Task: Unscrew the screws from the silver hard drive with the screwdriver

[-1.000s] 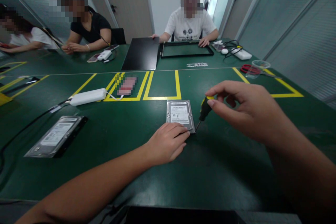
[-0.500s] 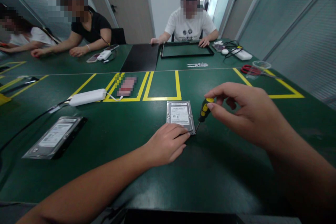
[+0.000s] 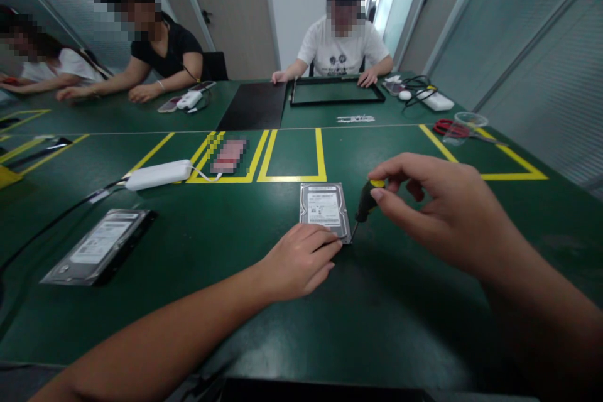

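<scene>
A small silver hard drive (image 3: 323,206) with a white label lies on the green table, its near edge partly covered. My left hand (image 3: 304,260) has its fingers closed over that near edge, holding the drive down. In my right hand (image 3: 431,201) is a black-and-yellow screwdriver (image 3: 365,201), its handle pinched at the top between thumb and forefinger. The screwdriver leans slightly, and its tip meets the drive's near right corner. Whether a screw sits under the tip is too small to tell.
Left of me lies a second, larger hard drive (image 3: 101,245). Beyond it are a white power bank (image 3: 159,174) and a pixelated phone (image 3: 229,156) joined by a cable. Yellow tape marks the table. Across it, a person (image 3: 343,44) handles a black frame (image 3: 336,100). Red-handled scissors (image 3: 450,128) lie far right.
The screwdriver handle has turned in my right fingers, so its yellow patches show less. My left hand stays on the hard drive. The whole view has shifted slightly.
</scene>
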`<state>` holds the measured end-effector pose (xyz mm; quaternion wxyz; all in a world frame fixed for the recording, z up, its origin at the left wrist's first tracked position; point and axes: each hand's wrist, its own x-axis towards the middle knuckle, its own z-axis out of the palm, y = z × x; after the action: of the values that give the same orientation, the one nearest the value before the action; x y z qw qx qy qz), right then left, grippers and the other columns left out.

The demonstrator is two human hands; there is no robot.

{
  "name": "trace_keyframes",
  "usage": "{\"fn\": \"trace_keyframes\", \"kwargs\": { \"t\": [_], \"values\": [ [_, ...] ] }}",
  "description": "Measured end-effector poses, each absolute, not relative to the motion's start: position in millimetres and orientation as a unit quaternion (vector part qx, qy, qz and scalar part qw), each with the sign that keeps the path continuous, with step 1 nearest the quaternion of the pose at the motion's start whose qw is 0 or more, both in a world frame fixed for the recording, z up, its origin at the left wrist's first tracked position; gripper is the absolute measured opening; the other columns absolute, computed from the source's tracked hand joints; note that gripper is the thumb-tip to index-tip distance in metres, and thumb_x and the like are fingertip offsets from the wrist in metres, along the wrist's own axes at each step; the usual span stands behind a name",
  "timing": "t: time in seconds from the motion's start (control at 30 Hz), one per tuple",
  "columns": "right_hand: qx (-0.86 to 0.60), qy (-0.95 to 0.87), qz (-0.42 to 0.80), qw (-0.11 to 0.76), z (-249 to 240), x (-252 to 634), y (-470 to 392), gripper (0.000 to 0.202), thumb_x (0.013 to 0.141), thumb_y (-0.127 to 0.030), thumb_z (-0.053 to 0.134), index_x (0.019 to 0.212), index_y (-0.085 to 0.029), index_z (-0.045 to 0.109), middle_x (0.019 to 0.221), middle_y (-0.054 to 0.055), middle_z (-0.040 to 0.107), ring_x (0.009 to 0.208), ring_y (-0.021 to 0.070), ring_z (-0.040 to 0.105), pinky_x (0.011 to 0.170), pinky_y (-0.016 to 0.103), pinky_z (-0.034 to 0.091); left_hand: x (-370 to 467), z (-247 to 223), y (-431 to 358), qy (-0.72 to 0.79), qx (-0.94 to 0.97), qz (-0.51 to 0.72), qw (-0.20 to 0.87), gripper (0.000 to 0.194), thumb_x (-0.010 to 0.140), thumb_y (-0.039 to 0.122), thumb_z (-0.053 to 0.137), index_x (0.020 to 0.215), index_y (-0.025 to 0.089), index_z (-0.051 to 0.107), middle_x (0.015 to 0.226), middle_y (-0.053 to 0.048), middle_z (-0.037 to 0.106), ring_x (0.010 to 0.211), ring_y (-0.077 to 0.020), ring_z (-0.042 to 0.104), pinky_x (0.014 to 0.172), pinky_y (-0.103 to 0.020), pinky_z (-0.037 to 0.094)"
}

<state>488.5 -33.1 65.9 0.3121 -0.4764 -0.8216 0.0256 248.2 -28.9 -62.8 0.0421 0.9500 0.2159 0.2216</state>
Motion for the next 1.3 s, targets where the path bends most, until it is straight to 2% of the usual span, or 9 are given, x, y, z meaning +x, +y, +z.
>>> {"fn": "trace_keyframes", "kwargs": {
  "t": [0.2, 0.47, 0.63, 0.77, 0.97, 1.13, 1.3],
  "values": [
    [-0.460, -0.832, 0.014, 0.310, 64.2, 485.9, -32.1, 0.013, 0.089, -0.034, 0.064, 0.092, -0.021, 0.065, 0.086, 0.005, 0.067, 0.074, 0.0194, 0.059, 0.067, 0.034, 0.044, 248.5, -62.6, -29.1, 0.217, 0.949, 0.224, 0.041, 0.036, 0.094, 0.022, 0.057, 0.128, 0.011, 0.059, 0.124, -0.013, 0.066, 0.116, -0.0280, 0.059, 0.100, -0.046, 0.049],
    [-0.458, -0.830, 0.026, 0.316, 65.3, 485.5, -36.3, 0.013, 0.086, -0.019, 0.060, 0.097, -0.019, 0.067, 0.083, 0.004, 0.067, 0.071, 0.0179, 0.060, 0.067, 0.033, 0.047, 248.9, -62.8, -29.4, 0.221, 0.949, 0.219, 0.049, 0.037, 0.094, 0.022, 0.056, 0.129, 0.011, 0.059, 0.124, -0.013, 0.066, 0.116, -0.0282, 0.059, 0.099, -0.046, 0.050],
    [-0.448, -0.835, 0.031, 0.317, 64.1, 485.1, -33.3, 0.014, 0.089, -0.031, 0.062, 0.097, -0.021, 0.068, 0.092, 0.007, 0.068, 0.080, 0.0208, 0.062, 0.071, 0.034, 0.047, 249.5, -61.2, -29.9, 0.223, 0.948, 0.221, 0.048, 0.036, 0.094, 0.022, 0.056, 0.129, 0.011, 0.059, 0.124, -0.013, 0.066, 0.117, -0.0278, 0.059, 0.099, -0.047, 0.050],
    [-0.457, -0.832, 0.027, 0.313, 64.1, 483.8, -31.7, 0.015, 0.090, -0.034, 0.062, 0.096, -0.021, 0.068, 0.089, 0.006, 0.067, 0.077, 0.0201, 0.060, 0.068, 0.034, 0.046, 249.3, -60.4, -29.9, 0.223, 0.949, 0.217, 0.049, 0.037, 0.094, 0.023, 0.056, 0.129, 0.012, 0.058, 0.124, -0.013, 0.066, 0.118, -0.0277, 0.059, 0.099, -0.047, 0.049],
    [-0.458, -0.831, 0.016, 0.316, 64.0, 482.8, -32.8, 0.010, 0.089, -0.029, 0.063, 0.094, -0.022, 0.068, 0.087, 0.006, 0.069, 0.077, 0.0204, 0.062, 0.067, 0.034, 0.046, 249.4, -60.5, -30.2, 0.223, 0.949, 0.215, 0.051, 0.037, 0.094, 0.022, 0.056, 0.130, 0.012, 0.058, 0.125, -0.013, 0.066, 0.118, -0.0281, 0.058, 0.099, -0.047, 0.050],
    [-0.458, -0.826, 0.028, 0.328, 65.8, 482.0, -34.9, 0.014, 0.085, -0.022, 0.061, 0.097, -0.020, 0.068, 0.086, 0.006, 0.071, 0.073, 0.0201, 0.064, 0.065, 0.034, 0.048, 249.3, -59.2, -30.8, 0.223, 0.950, 0.215, 0.050, 0.035, 0.094, 0.022, 0.056, 0.127, 0.011, 0.059, 0.122, -0.013, 0.067, 0.115, -0.0277, 0.060, 0.097, -0.046, 0.050],
    [-0.445, -0.828, 0.049, 0.337, 64.3, 480.5, -33.3, 0.014, 0.088, -0.024, 0.058, 0.097, -0.022, 0.068, 0.095, 0.007, 0.072, 0.083, 0.0223, 0.066, 0.070, 0.036, 0.049, 248.3, -59.5, -30.3, 0.222, 0.951, 0.212, 0.047, 0.038, 0.094, 0.022, 0.057, 0.130, 0.011, 0.058, 0.124, -0.013, 0.066, 0.117, -0.0286, 0.059, 0.100, -0.047, 0.050]
  ]
}}
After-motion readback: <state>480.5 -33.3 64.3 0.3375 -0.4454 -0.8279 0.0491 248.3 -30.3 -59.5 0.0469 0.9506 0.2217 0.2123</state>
